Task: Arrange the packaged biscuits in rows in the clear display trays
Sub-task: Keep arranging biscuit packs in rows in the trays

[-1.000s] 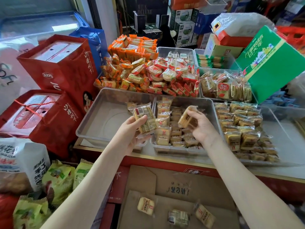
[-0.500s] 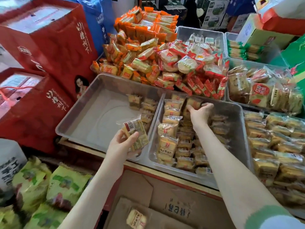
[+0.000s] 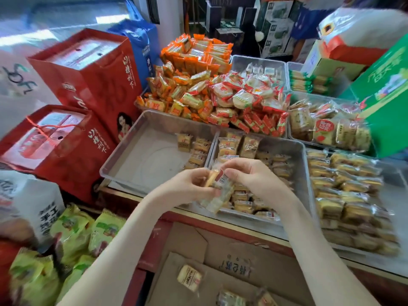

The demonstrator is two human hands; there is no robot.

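Head, left hand (image 3: pixel 189 186), right hand (image 3: pixel 254 180) pinching barcoded packet (image 3: pixel 220 184)

Three trays stood side by side along the front edge of the counter (image 3: pixel 223 228). The left tray (image 3: pixel 141 166) held a few biscuit packets (image 3: pixel 196 151) against its right wall. The middle tray (image 3: pixel 298 168) held rows of them, and the right tray (image 3: pixel 395 195) was filled. Above the front of the middle tray, the left hand (image 3: pixel 189 186) and right hand (image 3: pixel 254 180) gripped one packet (image 3: pixel 217 191) between them. Heaped snacks (image 3: pixel 198 89) lay behind the trays. Gift boxes (image 3: pixel 92 69) stood left of the counter, and a cardboard box (image 3: pixel 238 259) lay before it.
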